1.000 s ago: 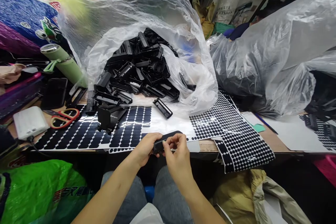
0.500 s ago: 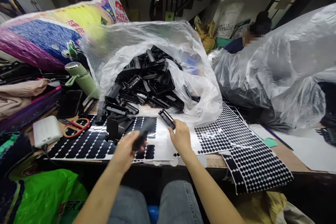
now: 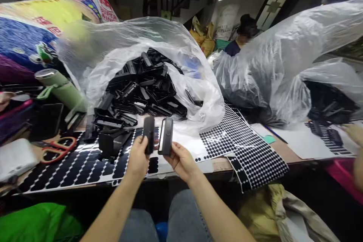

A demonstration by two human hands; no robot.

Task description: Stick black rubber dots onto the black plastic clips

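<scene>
Head view: on the tabletop [image 3: 222, 165], an open clear plastic bag [image 3: 211, 109] sprawls with its mouth toward the person, a heap of black parts [image 3: 138, 92] spilling out. Right of this bag slumps another clear bag [image 3: 283, 60] with dark contents. Left of it, a patterned sack [image 3: 22, 26] carries red characters too blurred to read. In front of it lie a sheet of rounded black stickers [image 3: 70, 168] and, toward its right, a sheet of black dots [image 3: 218, 140]. Behind its left edge, a white bag [image 3: 103, 7] bears a red logo over "SUPER" and what looks like "NING". Before its mouth, the left hand [image 3: 138, 155] pinches the lower end of a black case [image 3: 149, 132] with its fingers; just beside, the right hand's [image 3: 181, 159] fingers pinch a second case [image 3: 167, 136], pale along one edge. Both cases stand upright, slightly apart; any lettering on them is illegible.
</scene>
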